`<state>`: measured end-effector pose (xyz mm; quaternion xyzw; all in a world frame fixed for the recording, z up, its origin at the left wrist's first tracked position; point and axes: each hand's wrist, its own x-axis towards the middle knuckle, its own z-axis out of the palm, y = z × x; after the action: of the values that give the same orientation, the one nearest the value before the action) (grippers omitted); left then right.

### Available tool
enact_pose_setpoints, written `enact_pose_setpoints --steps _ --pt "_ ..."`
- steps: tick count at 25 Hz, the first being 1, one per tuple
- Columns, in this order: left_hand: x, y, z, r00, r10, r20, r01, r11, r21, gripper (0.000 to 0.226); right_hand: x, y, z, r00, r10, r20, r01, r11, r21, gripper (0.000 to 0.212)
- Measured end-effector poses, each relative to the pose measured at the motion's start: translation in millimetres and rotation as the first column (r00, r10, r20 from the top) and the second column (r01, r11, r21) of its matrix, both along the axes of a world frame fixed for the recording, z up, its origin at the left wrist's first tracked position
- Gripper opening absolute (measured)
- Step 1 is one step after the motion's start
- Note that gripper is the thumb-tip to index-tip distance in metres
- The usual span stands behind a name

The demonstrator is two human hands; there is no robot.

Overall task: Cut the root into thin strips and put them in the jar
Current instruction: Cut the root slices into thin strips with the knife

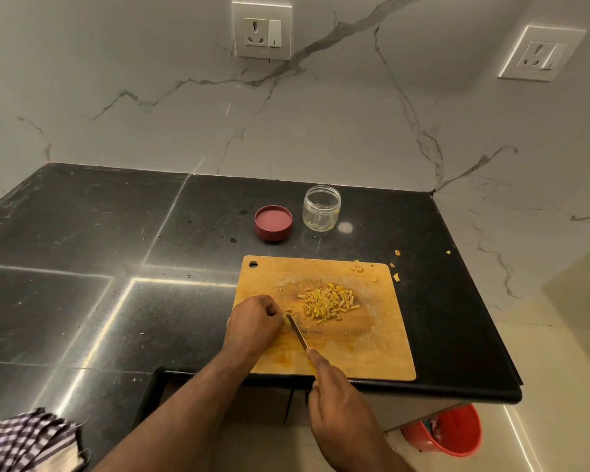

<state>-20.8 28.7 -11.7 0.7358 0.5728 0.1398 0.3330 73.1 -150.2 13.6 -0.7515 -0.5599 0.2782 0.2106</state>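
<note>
The pile of yellow strips (328, 304) lies mid cutting board (372, 352). My left hand (252, 323) curls its grip onto a piece at the blade tip; my right hand (338, 396) grips the knife (297, 332). The open jar (321, 208) stands beyond on the table (116, 233), beside its red lid (273, 222).

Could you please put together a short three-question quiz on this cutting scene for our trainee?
1. True or false: the glass jar already holds strips.
2. Which hand holds the knife?
3. The red lid lies: A) on the jar, B) on the counter left of the jar, C) on the cutting board.

Key: 1 false, the jar looks empty and the strips lie piled on the board. 2 the right hand. 3 B.
</note>
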Motion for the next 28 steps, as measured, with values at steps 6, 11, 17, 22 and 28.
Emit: enact_pose_setpoints --steps 6,11,17,22,28 --pt "0 -3 2 1.0 0.005 -0.014 -0.005 1.0 0.019 0.015 -1 18 2 1.0 0.008 -0.016 -0.008 1.0 -0.005 0.052" --pt "0 -3 1 1.0 0.011 -0.009 -0.011 0.999 0.033 0.009 4 19 -3 0.999 0.026 -0.044 -0.028 0.998 -0.058 0.053" --pt "2 -2 3 0.999 0.022 -0.025 -0.022 1.0 0.014 0.007 2 1 -4 0.994 -0.022 -0.108 0.015 0.998 -0.057 0.052" --pt "-3 -2 5 1.0 -0.013 -0.006 0.013 1.0 -0.013 0.011 10 -15 3 0.982 -0.135 -0.13 0.14 0.99 0.025 0.051" --pt "-9 -4 18 0.999 -0.042 0.004 0.041 0.988 0.149 0.021 23 -8 13 0.97 -0.179 -0.162 0.192 0.979 0.071 0.05"
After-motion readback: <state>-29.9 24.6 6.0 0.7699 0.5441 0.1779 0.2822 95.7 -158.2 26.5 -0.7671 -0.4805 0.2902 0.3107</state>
